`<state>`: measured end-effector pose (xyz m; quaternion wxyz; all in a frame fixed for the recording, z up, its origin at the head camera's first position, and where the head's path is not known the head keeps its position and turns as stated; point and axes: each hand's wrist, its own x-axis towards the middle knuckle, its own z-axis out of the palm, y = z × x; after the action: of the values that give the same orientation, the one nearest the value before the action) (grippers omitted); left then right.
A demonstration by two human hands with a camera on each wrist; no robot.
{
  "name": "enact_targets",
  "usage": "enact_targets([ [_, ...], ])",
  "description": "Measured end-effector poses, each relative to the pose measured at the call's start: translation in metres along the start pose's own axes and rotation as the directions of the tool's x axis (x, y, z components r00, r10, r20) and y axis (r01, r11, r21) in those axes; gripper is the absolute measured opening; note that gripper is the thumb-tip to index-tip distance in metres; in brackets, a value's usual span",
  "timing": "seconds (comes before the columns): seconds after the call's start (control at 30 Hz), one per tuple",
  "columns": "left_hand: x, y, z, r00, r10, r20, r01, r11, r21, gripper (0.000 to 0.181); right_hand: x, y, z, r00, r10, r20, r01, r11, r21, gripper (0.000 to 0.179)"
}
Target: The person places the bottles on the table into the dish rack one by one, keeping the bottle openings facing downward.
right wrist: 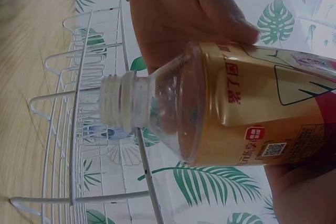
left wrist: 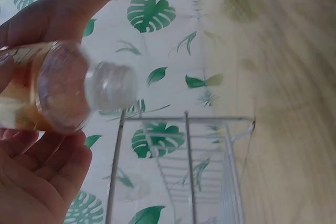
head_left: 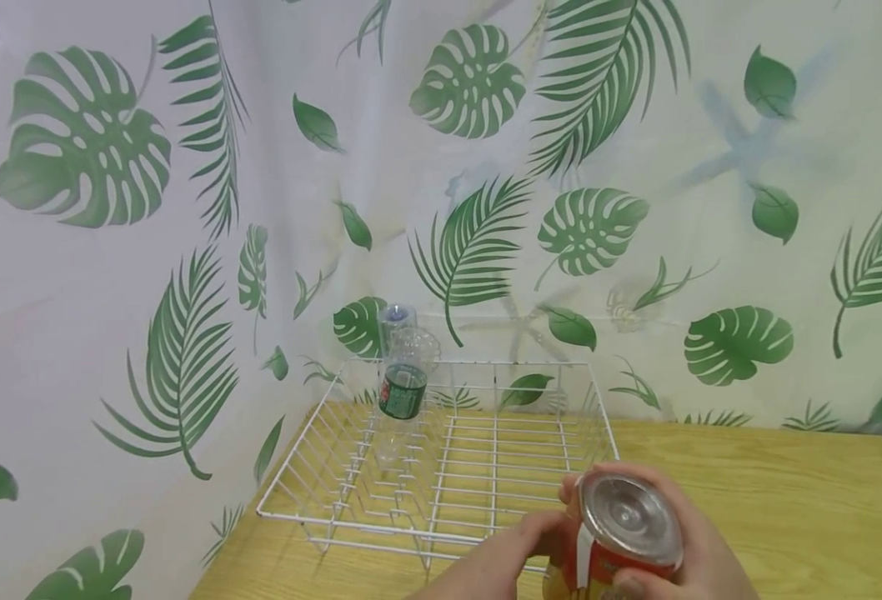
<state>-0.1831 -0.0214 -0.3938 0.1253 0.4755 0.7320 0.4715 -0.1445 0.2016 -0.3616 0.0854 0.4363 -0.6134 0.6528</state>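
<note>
An uncapped plastic bottle (right wrist: 247,108) with a gold and red label is held upside down, its silvery base (head_left: 627,517) facing up in the head view. My right hand (head_left: 699,542) grips it, the thumb in front and the fingers wrapped round behind. Close beside the label is my left hand (head_left: 497,554), its fingers (left wrist: 63,166) loosely extended in the left wrist view. The clear threaded neck (right wrist: 123,100) points down near the front right of a white wire rack (head_left: 495,450). Inside the rack, toward the left, stands another clear bottle (head_left: 402,392) with a green label.
Behind the green-labelled bottle is a clear container (head_left: 396,321) with a bluish top. The rack sits on a wood-grain table (head_left: 786,492), which extends to its right. A white curtain (head_left: 381,175) with green leaf prints hangs along the back and left.
</note>
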Motion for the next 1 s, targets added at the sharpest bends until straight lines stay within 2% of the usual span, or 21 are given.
enact_targets([
  [0.1, -0.004, 0.007, -0.009, 0.996, -0.088, -0.027, 0.088, 0.996, 0.029, 0.066, -0.001, -0.005, -0.001, 0.992, 0.112, -0.061, -0.113, 0.993, -0.019, 0.064],
  [0.2, -0.012, 0.012, -0.022, 0.983, -0.153, -0.101, 0.166, 0.978, 0.129, 0.064, -0.001, -0.007, -0.001, 0.982, 0.172, -0.083, -0.175, 0.984, -0.023, 0.061],
  [0.33, -0.026, 0.008, -0.047, 0.964, -0.144, -0.222, 0.209, 0.929, 0.305, 0.066, 0.0, -0.007, -0.002, 0.986, 0.16, -0.041, -0.158, 0.987, 0.037, 0.062],
  [0.43, -0.038, 0.0, -0.067, 0.946, -0.146, -0.29, 0.244, 0.908, 0.34, 0.065, -0.001, -0.007, -0.003, 0.985, 0.168, -0.032, -0.166, 0.984, 0.068, 0.063],
  [0.57, -0.054, -0.013, -0.09, 0.91, -0.176, -0.375, 0.308, 0.893, 0.329, 0.063, -0.001, -0.009, -0.005, 0.982, 0.182, -0.04, -0.18, 0.982, 0.052, 0.062],
  [0.63, -0.063, -0.018, -0.101, 0.888, -0.185, -0.422, 0.337, 0.885, 0.321, 0.063, -0.001, -0.01, -0.006, 0.98, 0.195, -0.048, -0.193, 0.98, 0.04, 0.061],
  [0.77, -0.077, -0.027, -0.124, 0.845, -0.179, -0.504, 0.357, 0.89, 0.283, 0.062, -0.001, -0.01, -0.008, 0.979, 0.198, -0.054, -0.197, 0.98, 0.023, 0.06],
  [0.9, -0.092, -0.04, -0.15, 0.805, -0.17, -0.568, 0.401, 0.862, 0.311, 0.061, -0.002, -0.01, -0.008, 0.978, 0.195, -0.071, -0.197, 0.98, -0.02, 0.061],
  [1.0, -0.108, -0.055, -0.168, 0.77, -0.211, -0.602, 0.465, 0.832, 0.303, 0.062, -0.002, -0.01, -0.008, 0.977, 0.202, -0.075, -0.204, 0.978, -0.031, 0.06],
])
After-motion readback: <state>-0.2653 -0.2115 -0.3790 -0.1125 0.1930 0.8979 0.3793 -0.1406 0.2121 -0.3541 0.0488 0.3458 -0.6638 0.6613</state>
